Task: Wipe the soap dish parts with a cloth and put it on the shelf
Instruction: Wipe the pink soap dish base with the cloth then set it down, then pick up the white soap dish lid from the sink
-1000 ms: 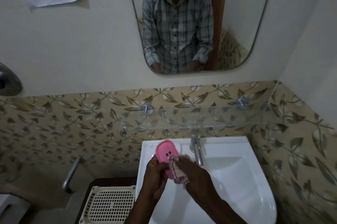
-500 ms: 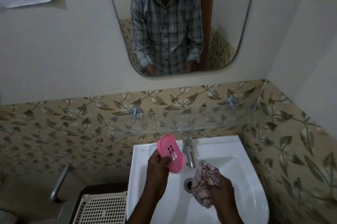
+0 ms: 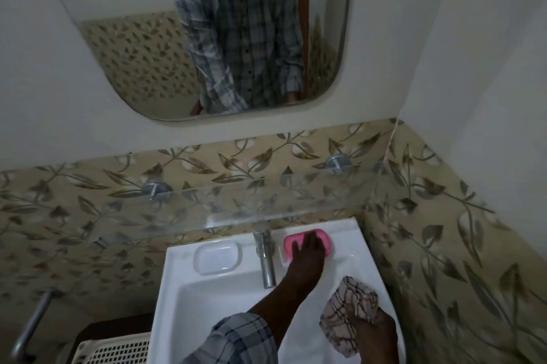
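Pink dish [image 3: 324,237] sits on the rear ledge of the sink [image 3: 207,304], R of the tap [image 3: 266,260], in the back R corner beneath the front edge of the glass shelf [image 3: 236,209]; it is not on the shelf. L hand [image 3: 306,257] reaches across the basin, past the tap, and rests on top of the dish: fingers stretched fairly flat over it, not curled round it; thumb on the dish's L side. L sleeve [image 3: 236,340] is plaid, at frame bottom. R hand [image 3: 376,334] is at the sink's front R rim, well apart from the dish, fingers closed round a bunched checked cloth [image 3: 349,313], which sticks up and to the L of the hand. A clear tray [image 3: 217,257] lies on the ledge L of the tap; cannot tell whether it is loose or moulded in. Shelf is fixed to the leaf-pattern tiles w/ two metal mounts. Mirror [image 3: 133,37] above shows the person's shirt. A white perforated basket [image 3: 118,349] is at lower L, beside the sink.
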